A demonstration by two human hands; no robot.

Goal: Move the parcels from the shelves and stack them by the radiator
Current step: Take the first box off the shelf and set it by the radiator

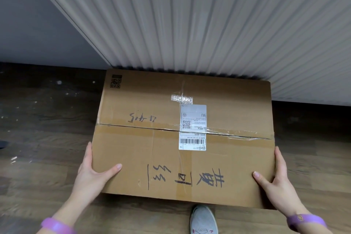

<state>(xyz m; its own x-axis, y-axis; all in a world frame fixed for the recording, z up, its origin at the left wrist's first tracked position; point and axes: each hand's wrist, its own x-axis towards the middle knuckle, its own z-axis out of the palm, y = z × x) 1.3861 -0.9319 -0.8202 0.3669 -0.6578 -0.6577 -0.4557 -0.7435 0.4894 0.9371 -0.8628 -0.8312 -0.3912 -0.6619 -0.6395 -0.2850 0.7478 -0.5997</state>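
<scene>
Nearest, at the bottom edge, the toe of a grey shoe (pixel 203 220) stands on the floor, just short of the parcel's near edge. A purple wristband (pixel 57 226) sits on the left wrist and another purple wristband (pixel 305 221) on the right.

The left hand (pixel 95 173) grips the near left corner of the parcel (pixel 152 148), with the thumb laid flat on top and the fingers running along the side. The right hand (pixel 275 178) grips the near right corner the same way, thumb on top and fingers down the side; most of those fingers are hidden by the cardboard.

The parcel is a wide, flat brown cardboard box, lying level with its top facing up. Black handwriting crosses the near flap, clear tape (pixel 237 135) runs along the middle seam, and a white shipping label (pixel 192 127) with a barcode sits across that seam. A printed square code marks the far left corner. Whether the box rests on the floor or is held just above it cannot be told.

The floor (pixel 47 138) is dark wood planks, scattered with pale specks on the left; a small dark thing shows at the left edge, too cut off to name.

The parcel's far edge lies right against the foot of the white ribbed radiator (pixel 190 24), covering part of its lower edge. Left of the radiator is a plain grey wall (pixel 28 24)
</scene>
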